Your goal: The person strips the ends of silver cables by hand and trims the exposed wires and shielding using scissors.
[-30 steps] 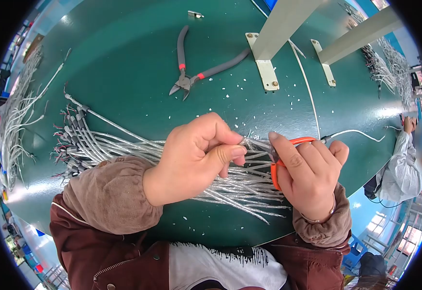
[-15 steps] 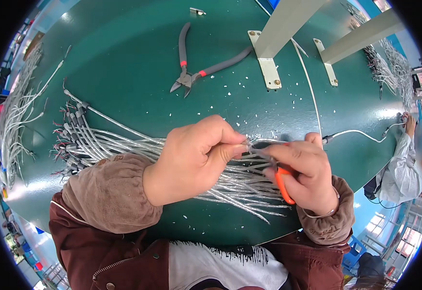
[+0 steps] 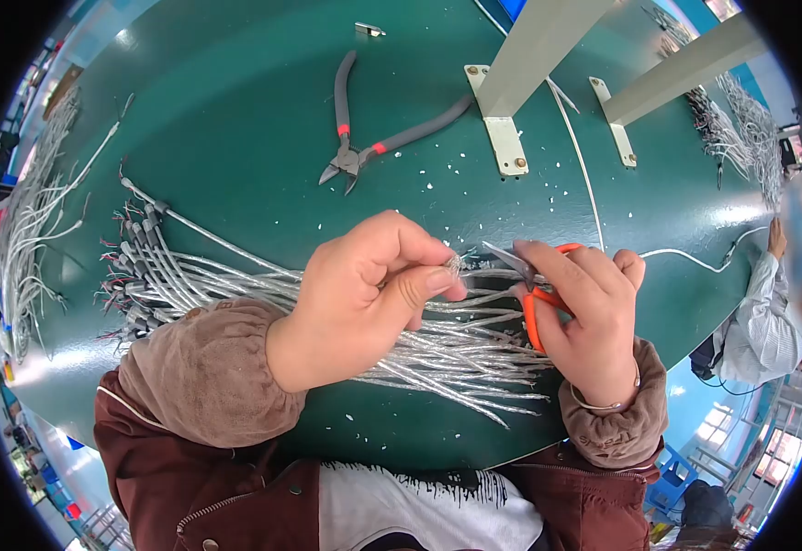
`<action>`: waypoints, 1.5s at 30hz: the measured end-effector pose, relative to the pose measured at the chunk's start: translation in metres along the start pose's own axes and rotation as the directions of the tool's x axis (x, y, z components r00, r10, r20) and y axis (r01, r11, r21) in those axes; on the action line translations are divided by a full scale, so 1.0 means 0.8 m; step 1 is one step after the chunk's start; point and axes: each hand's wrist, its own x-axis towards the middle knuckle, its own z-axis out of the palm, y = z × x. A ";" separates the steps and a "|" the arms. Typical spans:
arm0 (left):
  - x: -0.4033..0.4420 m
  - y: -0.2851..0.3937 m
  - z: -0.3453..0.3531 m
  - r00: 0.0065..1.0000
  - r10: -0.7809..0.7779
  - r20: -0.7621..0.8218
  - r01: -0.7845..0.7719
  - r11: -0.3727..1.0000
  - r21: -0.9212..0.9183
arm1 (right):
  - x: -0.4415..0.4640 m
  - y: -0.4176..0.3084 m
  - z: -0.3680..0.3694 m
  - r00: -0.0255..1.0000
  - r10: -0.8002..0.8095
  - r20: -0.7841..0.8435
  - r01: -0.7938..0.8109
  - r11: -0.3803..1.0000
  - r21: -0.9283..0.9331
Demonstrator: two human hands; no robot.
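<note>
My left hand pinches a frayed, silvery cable end between thumb and forefinger. Just to its right, my right hand grips scissors with orange handles, fingers wrapped around them. The blades point up and left toward the left fingertips, a small gap away from them. Under both hands lies a bundle of silver foil-wrapped cables. Dark sleeves and thin bare wires show at the bundle's left end. How the pinched cable runs under the right hand is partly hidden.
Grey-handled diagonal cutters lie spread on the green table, with white scraps scattered near them. Two metal legs are bolted beyond. More cables lie at the left edge. A co-worker's sleeve is at the right, beside a white cable.
The scissors, blurred by the left fingertips before, now show clearly with their blades pointing up-left. My right fingers have spread further along them. The left hand keeps its pinch.
</note>
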 end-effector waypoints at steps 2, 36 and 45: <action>0.000 0.001 0.000 0.999 0.016 0.030 -0.014 0.998 -0.059 | 0.000 -0.002 0.003 1.000 0.007 0.024 -0.005 0.998 -0.065; 0.003 0.002 0.012 0.969 -0.121 0.215 0.184 0.936 -0.301 | 0.024 -0.014 0.002 0.968 0.119 0.221 -0.245 0.243 0.939; 0.002 -0.003 0.012 0.994 -0.018 0.111 0.057 0.929 -0.367 | 0.012 -0.002 -0.012 0.998 -0.034 0.053 0.017 0.955 0.295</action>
